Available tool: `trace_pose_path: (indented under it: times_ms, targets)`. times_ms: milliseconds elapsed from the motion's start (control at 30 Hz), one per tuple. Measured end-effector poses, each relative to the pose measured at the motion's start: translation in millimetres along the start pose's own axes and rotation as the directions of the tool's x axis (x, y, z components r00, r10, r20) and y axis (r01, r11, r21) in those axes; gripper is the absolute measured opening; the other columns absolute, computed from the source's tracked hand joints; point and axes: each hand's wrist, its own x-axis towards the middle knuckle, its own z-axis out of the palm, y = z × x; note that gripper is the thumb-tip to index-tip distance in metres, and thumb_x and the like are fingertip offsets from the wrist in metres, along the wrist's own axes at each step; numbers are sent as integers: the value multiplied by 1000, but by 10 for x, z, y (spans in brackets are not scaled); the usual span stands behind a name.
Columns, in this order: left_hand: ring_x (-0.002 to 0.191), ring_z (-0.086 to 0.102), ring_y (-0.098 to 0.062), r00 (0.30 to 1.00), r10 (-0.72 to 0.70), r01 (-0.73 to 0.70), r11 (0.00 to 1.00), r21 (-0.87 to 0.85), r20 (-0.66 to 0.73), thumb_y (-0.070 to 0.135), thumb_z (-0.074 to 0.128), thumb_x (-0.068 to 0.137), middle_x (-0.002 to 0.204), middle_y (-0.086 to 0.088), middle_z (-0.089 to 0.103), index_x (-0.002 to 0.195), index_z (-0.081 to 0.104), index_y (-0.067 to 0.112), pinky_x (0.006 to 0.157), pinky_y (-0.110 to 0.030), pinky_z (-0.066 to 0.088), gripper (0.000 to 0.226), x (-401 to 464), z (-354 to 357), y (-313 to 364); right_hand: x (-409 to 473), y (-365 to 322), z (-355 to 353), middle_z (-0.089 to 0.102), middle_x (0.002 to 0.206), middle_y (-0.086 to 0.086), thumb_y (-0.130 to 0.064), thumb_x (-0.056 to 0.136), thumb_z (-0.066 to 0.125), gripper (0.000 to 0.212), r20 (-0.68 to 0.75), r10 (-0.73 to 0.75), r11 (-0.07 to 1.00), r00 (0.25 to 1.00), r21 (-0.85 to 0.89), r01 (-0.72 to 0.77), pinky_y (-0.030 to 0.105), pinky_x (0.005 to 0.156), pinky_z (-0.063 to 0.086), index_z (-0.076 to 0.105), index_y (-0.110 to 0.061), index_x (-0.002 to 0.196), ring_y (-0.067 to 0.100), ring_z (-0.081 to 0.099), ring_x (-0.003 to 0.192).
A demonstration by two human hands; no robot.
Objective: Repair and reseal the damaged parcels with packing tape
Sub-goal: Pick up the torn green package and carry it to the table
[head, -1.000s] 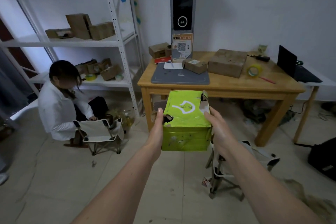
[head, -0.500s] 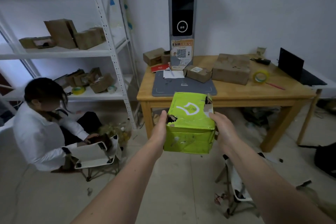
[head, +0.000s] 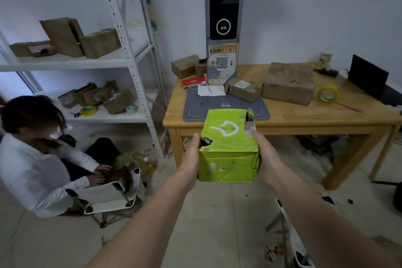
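I hold a bright green parcel (head: 228, 143) in the air just in front of the wooden table (head: 304, 121). It is dented, with a torn hole at its near left top corner and a ripped far right corner showing brown card. My left hand (head: 191, 156) grips its left side, thumb by the hole. My right hand (head: 266, 159) grips the right side, thumb on the torn corner; the fingers of both are hidden. A roll of packing tape (head: 328, 93) stands on the table to the right.
On the table lie a grey mat (head: 195, 106), brown boxes (head: 288, 82), a tall kiosk (head: 224, 17) and a laptop (head: 369, 78). White shelving (head: 126, 61) at left holds more boxes and tape (head: 89, 110). A seated person (head: 32, 159) and a folding stool (head: 108, 198) occupy the left floor.
I have stepped closer to the table with the green parcel still held between both hands. The table and shelving now look nearer; the seated person has shifted toward the left edge.
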Motion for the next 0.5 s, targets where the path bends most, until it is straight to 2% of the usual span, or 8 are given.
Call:
trace_pose_path:
  times_ms: [67,167,267,300,367,500]
  targets:
    - [110,64,-30,1000,12,-12,1000,-4,-6,77,51,78,119,-5,69,101,70,34,101,-55,46,52,179,118,79,187,-92,-29,70,113,5,-56,76,65,57,18,-9,1000,1000,21,9,48,85,55,60,-25,123,27,69,99]
    - [111,64,-32,999,10,-11,999,-31,-38,82,59,62,124,-5,67,108,70,33,99,-57,46,68,465,362,222,520,-297,-125,71,112,3,-61,65,71,70,35,-9,1000,999,15,8,49,89,53,60,-25,124,25,69,100]
    - [104,67,-32,1000,-1,0,998,-67,-17,77,61,67,122,-8,67,115,67,24,82,-46,56,72,785,691,381,871,-568,-283,69,116,1,-66,57,75,80,61,-19,1000,998,17,18,51,94,50,59,-27,125,25,68,104]
    - [104,67,-32,1000,11,-11,998,-70,-7,76,59,72,121,-8,67,119,66,23,79,-44,56,71,882,798,435,987,-664,-346,69,117,0,-67,58,75,79,74,-39,999,997,0,39,49,97,49,61,-26,125,24,67,106]
    - [105,67,-31,999,34,-32,996,-82,25,74,56,77,121,-7,68,124,64,26,86,-49,56,67,1083,982,514,1177,-864,-444,69,118,1,-61,69,69,66,131,-72,997,989,-22,75,45,99,47,64,-23,123,21,65,109]
    - [105,67,-30,998,60,-57,993,-108,23,72,57,78,120,-7,68,122,64,28,86,-53,56,62,1392,1196,627,1544,-1115,-541,69,118,1,-51,86,56,43,214,-37,998,976,-35,45,43,97,47,67,-25,119,18,65,110]
